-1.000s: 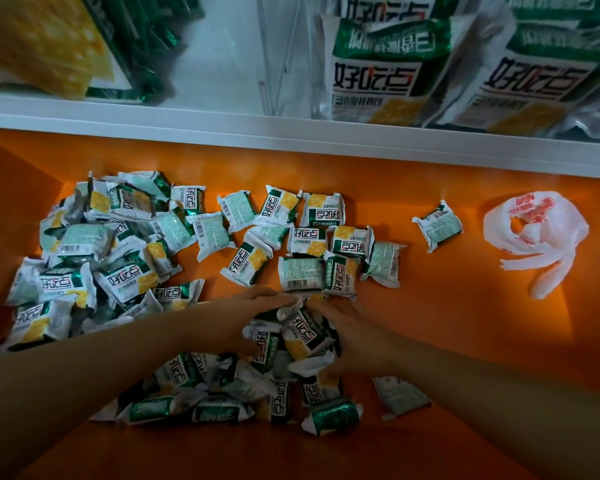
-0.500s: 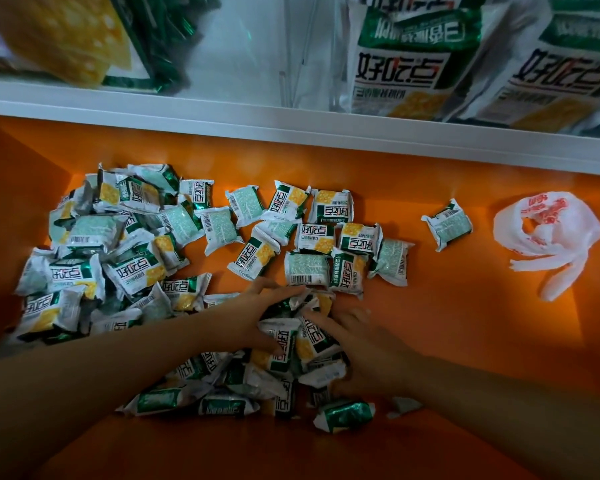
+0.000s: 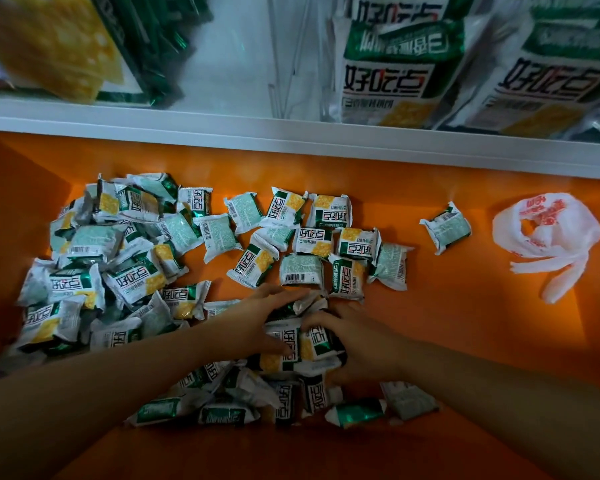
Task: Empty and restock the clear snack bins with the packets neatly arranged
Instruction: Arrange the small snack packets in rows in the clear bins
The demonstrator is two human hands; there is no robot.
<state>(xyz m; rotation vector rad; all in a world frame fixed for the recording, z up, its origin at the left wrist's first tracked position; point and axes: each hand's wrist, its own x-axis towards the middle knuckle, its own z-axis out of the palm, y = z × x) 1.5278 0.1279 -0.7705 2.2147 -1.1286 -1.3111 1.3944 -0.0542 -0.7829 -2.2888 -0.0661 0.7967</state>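
Orange counter (image 3: 465, 341) under a white shelf ledge (image 3: 291, 133), pretty dim, and small packets (image 3: 118, 268) dumped all over it, so the emptying part looks done to me. Most sit in a loose heap on the left, some logo up, some barcode up, with a flatter spread toward the middle. One stray packet (image 3: 445, 227) lies well apart on the right, near a crumpled white plastic bag (image 3: 548, 237).

Both hands are down in the near end of the heap. The left hand (image 3: 257, 317) has its fingers curled over the top of a bunch (image 3: 302, 344), thumb pressing on its face. The right hand (image 3: 357, 337) closes in from the other side, fingertips hooked on the same bunch. My guess is they're squeezing several together so they stack square and go in as one block.

Up on the shelf, the clear bins (image 3: 293, 64) already hold big bags (image 3: 395, 71) of the same brand. Those wrappers look slippery, so that stack could fan out on the lift.
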